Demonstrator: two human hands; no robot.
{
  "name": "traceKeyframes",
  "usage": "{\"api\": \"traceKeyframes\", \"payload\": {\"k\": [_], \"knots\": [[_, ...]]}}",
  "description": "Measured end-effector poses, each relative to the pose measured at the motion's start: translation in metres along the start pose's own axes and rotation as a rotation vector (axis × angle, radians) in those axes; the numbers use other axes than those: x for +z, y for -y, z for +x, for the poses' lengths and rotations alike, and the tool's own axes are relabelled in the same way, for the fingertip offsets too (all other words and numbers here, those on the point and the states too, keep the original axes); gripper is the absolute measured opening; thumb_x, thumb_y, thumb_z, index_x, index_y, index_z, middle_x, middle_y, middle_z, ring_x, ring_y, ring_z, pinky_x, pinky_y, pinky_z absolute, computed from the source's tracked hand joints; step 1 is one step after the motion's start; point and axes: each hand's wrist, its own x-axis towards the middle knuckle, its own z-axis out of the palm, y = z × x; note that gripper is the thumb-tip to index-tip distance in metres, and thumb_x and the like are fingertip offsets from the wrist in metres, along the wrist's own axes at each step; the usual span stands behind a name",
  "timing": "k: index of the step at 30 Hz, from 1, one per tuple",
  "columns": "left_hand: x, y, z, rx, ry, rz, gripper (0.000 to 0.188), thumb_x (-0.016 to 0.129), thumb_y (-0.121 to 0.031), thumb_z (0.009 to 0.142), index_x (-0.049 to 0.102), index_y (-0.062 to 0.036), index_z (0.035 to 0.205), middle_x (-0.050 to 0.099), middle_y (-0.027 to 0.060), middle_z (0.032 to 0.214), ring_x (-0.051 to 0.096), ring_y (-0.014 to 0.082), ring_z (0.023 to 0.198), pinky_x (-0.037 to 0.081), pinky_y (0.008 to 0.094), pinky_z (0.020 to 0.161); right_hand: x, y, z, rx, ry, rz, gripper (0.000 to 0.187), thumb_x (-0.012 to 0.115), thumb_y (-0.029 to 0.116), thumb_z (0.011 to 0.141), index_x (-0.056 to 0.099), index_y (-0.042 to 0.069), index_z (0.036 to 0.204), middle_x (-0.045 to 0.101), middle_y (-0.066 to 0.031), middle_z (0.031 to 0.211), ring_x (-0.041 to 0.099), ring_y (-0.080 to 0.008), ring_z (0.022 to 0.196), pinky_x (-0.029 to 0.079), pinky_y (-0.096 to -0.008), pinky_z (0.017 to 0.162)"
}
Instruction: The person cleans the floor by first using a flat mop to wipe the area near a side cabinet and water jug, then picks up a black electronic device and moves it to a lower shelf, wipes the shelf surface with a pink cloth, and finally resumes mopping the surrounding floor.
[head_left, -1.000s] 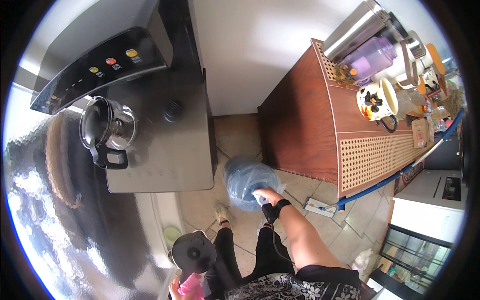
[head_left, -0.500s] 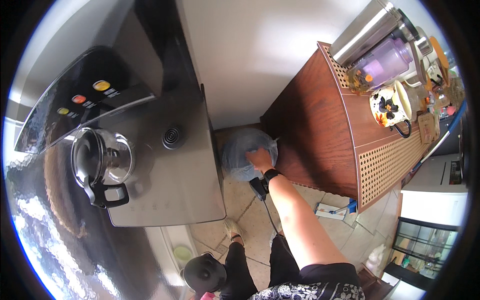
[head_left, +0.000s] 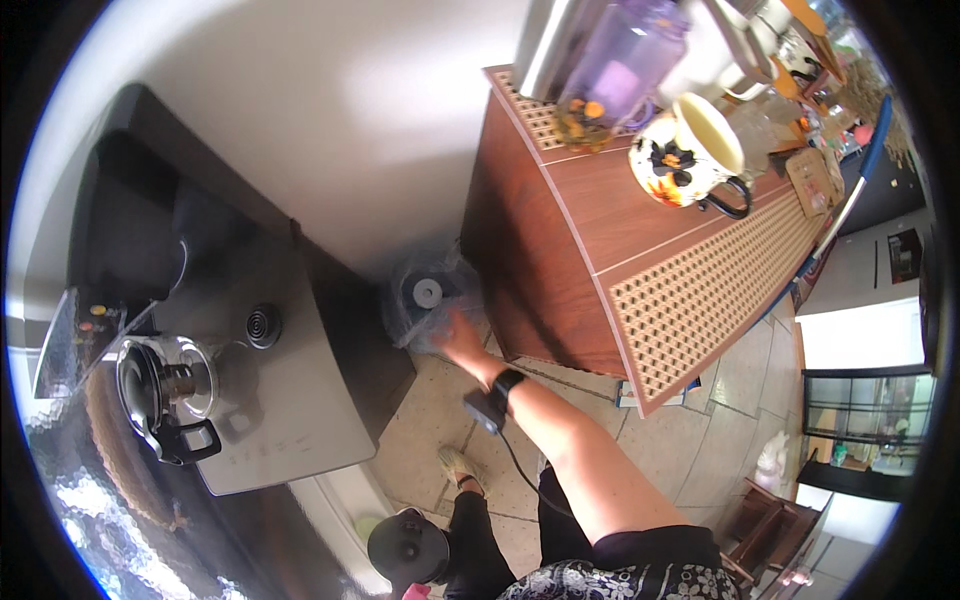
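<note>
My right hand [head_left: 460,340], with a black band on its wrist, reaches down between the cabinet and the grey appliance. Its fingers, slightly blurred, look closed on the near edge of a clear plastic bag [head_left: 408,318]. Inside the bag a pale round piece with a darker centre [head_left: 427,292] shows; what it belongs to cannot be made out. A black box with a cable [head_left: 484,410] hangs beside my right wrist. My left hand is not seen. A round black lidded vessel [head_left: 408,547] is low beside my left leg, with a bit of pink under it.
On the left stands the grey appliance [head_left: 300,420], with a glass pot with black handle [head_left: 165,405] on it. A brown cabinet [head_left: 535,260] on the right carries a flowered mug [head_left: 680,160] and a purple bottle [head_left: 625,60]. Tiled floor [head_left: 570,440] lies below.
My right hand has drawn back from inside the bag to its near edge, uncovering the pale round piece. The view has shifted, showing more of the cabinet top.
</note>
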Motion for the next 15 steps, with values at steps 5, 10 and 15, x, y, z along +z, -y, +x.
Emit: {"api": "traceKeyframes", "payload": {"k": [5, 10, 15], "knots": [[0.013, -0.016, -0.007, 0.082, 0.021, 0.054, 0.018, 0.064, -0.009, 0.075, 0.059, -0.0001, 0.089, 0.058, 0.0059, 0.067, 0.055, 0.0128, 0.054, 0.045, 0.0237, 0.047, -0.066, -0.042, -0.121, 0.278, 0.366, 0.315, 0.049, 0.067, 0.027, 0.079, 0.05, 0.0, 0.116, 0.058, -0.0095, 0.107, 0.058, -0.0127, 0.078, 0.048, -0.0256, 0.059], [0.027, -0.027, -0.029, 0.197, 0.034, 0.15, 0.018, 0.065, -0.009, 0.074, 0.059, -0.0004, 0.088, 0.058, 0.0058, 0.068, 0.055, 0.0125, 0.055, 0.046, 0.0237, 0.048, -0.184, -0.108, -0.264, 0.871, 0.269, 0.56, 0.027, 0.064, 0.023, 0.082, 0.056, 0.006, 0.102, 0.057, -0.0002, 0.08, 0.053, -0.0073, 0.063, 0.045, -0.0213, 0.054], [0.04, -0.004, -0.02, 0.289, 0.101, 0.083, 0.017, 0.069, -0.011, 0.072, 0.059, 0.0, 0.078, 0.058, 0.004, 0.062, 0.054, 0.0107, 0.051, 0.043, 0.0231, 0.046, -0.324, -0.183, -0.344, 0.989, -0.11, 0.552, 0.04, 0.069, 0.023, 0.076, 0.052, 0.011, 0.11, 0.057, -0.0027, 0.088, 0.056, -0.0147, 0.077, 0.05, -0.0329, 0.063]]}}
